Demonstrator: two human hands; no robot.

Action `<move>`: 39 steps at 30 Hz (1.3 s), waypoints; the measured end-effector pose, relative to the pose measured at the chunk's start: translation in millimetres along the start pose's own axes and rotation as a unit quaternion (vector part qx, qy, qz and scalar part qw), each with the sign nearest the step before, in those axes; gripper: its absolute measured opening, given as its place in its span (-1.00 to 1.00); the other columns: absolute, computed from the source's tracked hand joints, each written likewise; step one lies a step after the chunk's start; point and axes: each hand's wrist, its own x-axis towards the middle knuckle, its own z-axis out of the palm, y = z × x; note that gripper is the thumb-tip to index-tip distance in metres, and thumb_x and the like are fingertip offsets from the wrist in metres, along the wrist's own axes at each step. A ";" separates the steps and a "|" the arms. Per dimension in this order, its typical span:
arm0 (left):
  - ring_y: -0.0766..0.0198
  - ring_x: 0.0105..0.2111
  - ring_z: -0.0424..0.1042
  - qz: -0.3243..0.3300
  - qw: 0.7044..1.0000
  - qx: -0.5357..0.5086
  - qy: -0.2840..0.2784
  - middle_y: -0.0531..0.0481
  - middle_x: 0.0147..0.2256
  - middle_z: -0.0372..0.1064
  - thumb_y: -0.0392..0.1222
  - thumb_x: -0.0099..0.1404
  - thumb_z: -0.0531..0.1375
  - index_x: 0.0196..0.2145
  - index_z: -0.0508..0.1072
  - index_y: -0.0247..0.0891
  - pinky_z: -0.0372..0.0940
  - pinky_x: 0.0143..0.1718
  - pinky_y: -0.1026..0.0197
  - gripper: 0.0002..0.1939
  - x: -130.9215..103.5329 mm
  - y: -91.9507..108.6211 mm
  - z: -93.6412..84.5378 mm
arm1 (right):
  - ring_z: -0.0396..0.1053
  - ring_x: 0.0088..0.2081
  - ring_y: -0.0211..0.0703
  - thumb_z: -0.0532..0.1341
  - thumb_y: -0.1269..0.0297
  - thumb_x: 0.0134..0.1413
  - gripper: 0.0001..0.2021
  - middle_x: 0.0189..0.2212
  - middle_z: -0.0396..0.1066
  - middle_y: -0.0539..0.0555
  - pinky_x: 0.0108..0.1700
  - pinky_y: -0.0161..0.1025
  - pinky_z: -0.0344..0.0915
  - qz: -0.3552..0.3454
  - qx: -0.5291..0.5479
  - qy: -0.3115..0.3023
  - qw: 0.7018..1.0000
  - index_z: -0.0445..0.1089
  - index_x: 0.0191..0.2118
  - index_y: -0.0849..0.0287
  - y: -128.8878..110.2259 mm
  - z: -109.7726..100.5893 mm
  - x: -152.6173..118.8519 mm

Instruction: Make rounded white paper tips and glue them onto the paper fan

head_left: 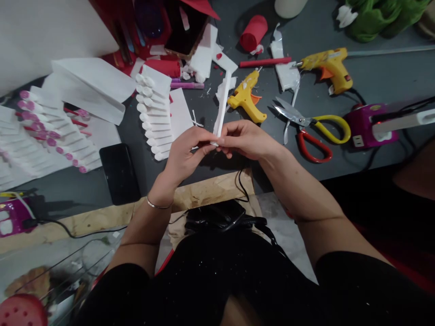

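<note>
My left hand (190,151) and my right hand (246,139) meet at the middle of the dark table. Both pinch the lower end of a long white paper strip (222,102), which points away from me; the exact fold between the fingertips is partly hidden. Left of my hands, a row of small white rolled paper pieces (152,120) lies on white sheets. A yellow glue gun (249,97) rests just beyond my right hand. Scissors (302,120) with one red and one yellow handle lie spread to the right.
Another yellow glue gun (329,68) and a purple power socket (369,124) with cables sit at right. A red roll (254,32) stands at the back. Leftward are a black phone (119,174) and pink-tipped paper pieces (50,133). The wooden table edge (210,192) runs in front of me.
</note>
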 end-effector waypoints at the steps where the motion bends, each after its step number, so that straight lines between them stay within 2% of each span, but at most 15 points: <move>1: 0.31 -0.24 0.56 0.004 1.000 0.007 0.006 0.03 -0.25 0.60 -0.03 0.47 0.29 -0.13 0.61 -0.11 0.43 -0.22 0.25 -0.85 0.5 0.1 -1.1 | 0.33 -0.56 -0.43 0.56 -0.04 -0.06 -0.58 -0.52 0.50 -0.03 -0.54 -0.45 0.33 0.005 0.005 -0.012 1.000 0.50 -0.44 0.23 0.2 -0.4 -0.2; 5: 0.32 -0.29 0.56 0.010 0.999 0.040 0.005 0.03 -0.28 0.60 0.03 0.45 0.31 -0.22 0.61 -0.12 0.42 -0.26 0.24 -0.80 0.7 -0.4 -4.6 | 0.35 -0.54 -0.44 0.58 0.00 -0.07 -0.59 -0.52 0.47 -0.06 -0.52 -0.46 0.35 0.006 0.014 -0.033 0.999 0.50 -0.41 0.24 0.6 -1.6 -0.2; 9: 0.34 -0.29 0.56 0.035 0.998 0.056 -0.007 0.05 -0.27 0.60 -0.06 0.45 0.32 -0.24 0.60 -0.12 0.41 -0.27 0.26 -0.87 0.3 -1.2 -8.4 | 0.33 -0.52 -0.45 0.59 0.01 -0.11 -0.58 -0.53 0.42 -0.11 -0.51 -0.48 0.35 0.003 0.005 -0.033 0.999 0.48 -0.39 0.23 -0.9 -1.5 0.4; 13: 0.33 -0.26 0.56 0.030 0.998 0.058 -0.026 0.04 -0.25 0.59 -0.09 0.44 0.33 -0.23 0.60 -0.12 0.43 -0.23 0.26 -0.90 1.0 -2.6 -10.4 | 0.30 -0.54 -0.45 0.54 -0.08 -0.03 -0.55 -0.56 0.39 -0.11 -0.51 -0.46 0.36 0.003 -0.009 -0.014 1.000 0.47 -0.40 0.22 -1.6 -0.1 0.4; 18: 0.31 -0.24 0.55 -0.024 0.999 0.027 -0.029 0.02 -0.24 0.59 -0.04 0.43 0.33 -0.28 0.58 -0.15 0.42 -0.22 0.24 -0.83 1.8 -2.6 -7.7 | 0.30 -0.51 -0.41 0.57 -0.08 -0.10 -0.54 -0.53 0.39 -0.11 -0.48 -0.42 0.37 -0.050 -0.054 0.026 0.997 0.47 -0.38 0.20 2.2 2.0 1.0; 22: 0.31 -0.28 0.52 -0.087 0.995 -0.002 -0.041 0.01 -0.27 0.57 0.00 0.41 0.34 -0.34 0.55 -0.18 0.38 -0.28 0.27 -0.77 1.7 0.0 -6.7 | 0.28 -0.50 -0.38 0.50 -0.11 0.01 -0.56 -0.52 0.40 -0.09 -0.47 -0.39 0.29 -0.098 -0.129 0.037 0.986 0.45 -0.40 0.19 4.2 2.0 0.4; 27: 0.31 -0.35 0.46 -0.151 0.986 0.004 -0.065 0.04 -0.36 0.52 -0.04 0.38 0.34 -0.38 0.52 -0.20 0.35 -0.28 0.24 -0.76 2.4 2.2 -7.9 | 0.28 -0.47 -0.34 0.43 -0.03 0.17 -0.62 -0.55 0.40 -0.07 -0.42 -0.34 0.19 -0.142 -0.237 0.049 0.960 0.47 -0.40 0.20 3.4 2.1 -2.7; 34: 0.31 -0.39 0.46 -0.223 0.973 -0.044 -0.042 0.04 -0.39 0.50 -0.08 0.33 0.37 -0.41 0.47 -0.23 0.33 -0.36 0.26 -0.76 1.9 2.5 -2.7 | 0.28 -0.46 -0.32 0.36 0.01 0.25 -0.66 -0.52 0.43 -0.05 -0.41 -0.32 0.16 -0.153 -0.297 0.051 0.941 0.50 -0.38 0.20 3.7 2.0 -3.4; 39: 0.37 -0.51 0.45 -0.230 0.964 -0.134 -0.013 0.08 -0.46 0.47 0.16 0.27 0.42 -0.41 0.37 -0.20 0.36 -0.45 0.29 -0.56 -0.4 -3.6 3.1 | 0.31 -0.45 -0.29 0.41 -0.07 0.17 -0.62 -0.51 0.46 -0.02 -0.41 -0.30 0.19 -0.132 -0.258 0.051 0.956 0.52 -0.38 0.18 1.4 1.5 -4.0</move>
